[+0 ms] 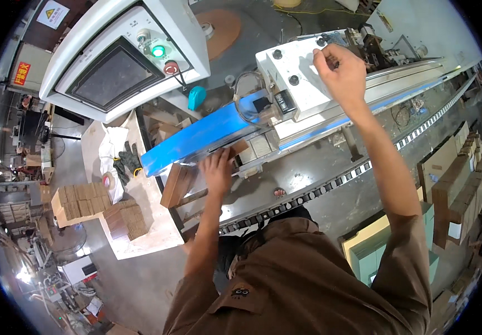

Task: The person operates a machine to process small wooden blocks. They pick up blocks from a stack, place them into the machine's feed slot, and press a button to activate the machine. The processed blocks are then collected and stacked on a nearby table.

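1 stack of brown strips (128, 219) sits on the pale tabletop (161, 233), above grey floor (123, 290), to your left. Your left hand (216, 169) is at a brown block (240, 148) beside the blue cover (204, 133); your right hand (343, 75) curls over the white housing (303, 62). I can't tell whether either hand's fingers pinch anything.

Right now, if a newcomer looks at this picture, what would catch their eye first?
Probably the white control box with its glowing green light, at the upper left. Next, the long blue cover in the middle, with the left hand beside its near edge and the right hand over a white machine casing farther right.
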A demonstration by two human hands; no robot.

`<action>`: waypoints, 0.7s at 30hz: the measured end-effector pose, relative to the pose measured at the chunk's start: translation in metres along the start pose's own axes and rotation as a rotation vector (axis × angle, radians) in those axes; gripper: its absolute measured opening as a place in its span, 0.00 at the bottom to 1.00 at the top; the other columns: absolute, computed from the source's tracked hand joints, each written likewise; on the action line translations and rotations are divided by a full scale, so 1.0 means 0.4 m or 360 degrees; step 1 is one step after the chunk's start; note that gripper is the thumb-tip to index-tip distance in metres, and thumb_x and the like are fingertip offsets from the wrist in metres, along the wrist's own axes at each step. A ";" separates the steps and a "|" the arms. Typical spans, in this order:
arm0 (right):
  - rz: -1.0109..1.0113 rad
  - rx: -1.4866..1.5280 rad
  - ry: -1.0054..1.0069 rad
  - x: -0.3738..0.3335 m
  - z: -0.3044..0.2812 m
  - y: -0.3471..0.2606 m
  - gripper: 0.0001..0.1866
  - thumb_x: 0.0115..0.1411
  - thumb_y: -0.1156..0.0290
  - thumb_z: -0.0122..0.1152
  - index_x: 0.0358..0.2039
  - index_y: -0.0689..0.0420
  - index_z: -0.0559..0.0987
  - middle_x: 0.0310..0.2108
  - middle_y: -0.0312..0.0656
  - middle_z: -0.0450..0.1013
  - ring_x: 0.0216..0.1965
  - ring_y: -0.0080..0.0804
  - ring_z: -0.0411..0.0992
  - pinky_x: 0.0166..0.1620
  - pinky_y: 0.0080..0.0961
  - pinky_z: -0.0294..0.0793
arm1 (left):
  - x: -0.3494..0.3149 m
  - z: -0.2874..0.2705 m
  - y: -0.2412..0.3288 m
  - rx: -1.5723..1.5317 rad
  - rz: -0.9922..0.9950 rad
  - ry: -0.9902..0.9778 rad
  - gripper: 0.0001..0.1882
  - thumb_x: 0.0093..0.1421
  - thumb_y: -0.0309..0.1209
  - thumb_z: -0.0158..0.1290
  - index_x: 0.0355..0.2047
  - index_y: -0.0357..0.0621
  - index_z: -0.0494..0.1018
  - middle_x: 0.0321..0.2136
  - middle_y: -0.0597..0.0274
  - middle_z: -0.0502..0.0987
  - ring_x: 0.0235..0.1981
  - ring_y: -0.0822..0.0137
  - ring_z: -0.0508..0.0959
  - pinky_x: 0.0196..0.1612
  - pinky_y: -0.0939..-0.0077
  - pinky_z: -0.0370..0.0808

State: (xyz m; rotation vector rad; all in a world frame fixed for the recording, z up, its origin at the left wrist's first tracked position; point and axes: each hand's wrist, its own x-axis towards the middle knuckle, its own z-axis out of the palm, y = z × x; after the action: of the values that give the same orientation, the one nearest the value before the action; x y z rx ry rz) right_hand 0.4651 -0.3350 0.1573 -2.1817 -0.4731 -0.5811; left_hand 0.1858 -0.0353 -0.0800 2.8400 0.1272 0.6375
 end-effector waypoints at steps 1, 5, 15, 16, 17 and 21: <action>-0.0007 0.0005 0.0006 0.003 0.000 -0.002 0.16 0.64 0.56 0.69 0.30 0.57 0.85 0.28 0.41 0.82 0.28 0.37 0.80 0.34 0.33 0.78 | 0.012 0.057 0.013 -0.0019 -0.0013 0.0028 0.26 0.62 0.34 0.65 0.62 0.58 0.79 0.57 0.64 0.80 0.55 0.55 0.76 0.64 0.48 0.63; -0.0045 -0.0066 0.0015 0.004 -0.003 -0.010 0.16 0.64 0.57 0.70 0.28 0.56 0.84 0.27 0.41 0.82 0.28 0.37 0.81 0.33 0.33 0.78 | 0.028 0.194 0.003 0.0062 0.0066 -0.0086 0.25 0.63 0.32 0.63 0.62 0.60 0.80 0.56 0.63 0.79 0.58 0.53 0.74 0.66 0.43 0.63; -0.0072 -0.0105 0.0018 0.001 -0.006 -0.009 0.15 0.63 0.57 0.70 0.26 0.54 0.84 0.25 0.40 0.81 0.27 0.38 0.80 0.32 0.36 0.78 | 0.025 0.184 -0.010 0.0019 0.0064 -0.0302 0.32 0.62 0.23 0.57 0.66 0.65 0.78 0.59 0.70 0.79 0.61 0.53 0.73 0.71 0.40 0.59; -0.0066 -0.0109 0.0017 -0.002 -0.005 -0.011 0.15 0.63 0.57 0.70 0.26 0.54 0.84 0.25 0.40 0.80 0.27 0.38 0.80 0.32 0.35 0.78 | 0.023 0.178 -0.006 0.0026 0.0055 -0.0347 0.32 0.62 0.23 0.57 0.66 0.65 0.78 0.60 0.71 0.78 0.61 0.53 0.73 0.71 0.40 0.59; -0.0060 -0.0117 0.0022 -0.002 -0.006 -0.013 0.14 0.63 0.57 0.70 0.26 0.53 0.84 0.25 0.40 0.80 0.27 0.37 0.80 0.32 0.35 0.78 | 0.029 0.172 -0.001 0.0031 0.0052 -0.0388 0.32 0.63 0.23 0.57 0.67 0.66 0.78 0.60 0.71 0.78 0.61 0.54 0.73 0.71 0.39 0.59; -0.0064 -0.0115 0.0042 -0.004 -0.006 -0.020 0.14 0.62 0.58 0.71 0.26 0.53 0.84 0.25 0.39 0.80 0.27 0.37 0.80 0.32 0.34 0.78 | 0.047 0.174 0.031 0.0078 0.0067 -0.0400 0.32 0.62 0.24 0.56 0.66 0.65 0.78 0.60 0.73 0.78 0.59 0.57 0.74 0.70 0.40 0.61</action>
State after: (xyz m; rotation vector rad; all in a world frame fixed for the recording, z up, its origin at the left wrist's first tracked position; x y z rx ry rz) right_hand 0.4591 -0.3324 0.1627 -2.2343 -0.4896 -0.6576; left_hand 0.2331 -0.0589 -0.1305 2.9474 0.0410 0.2845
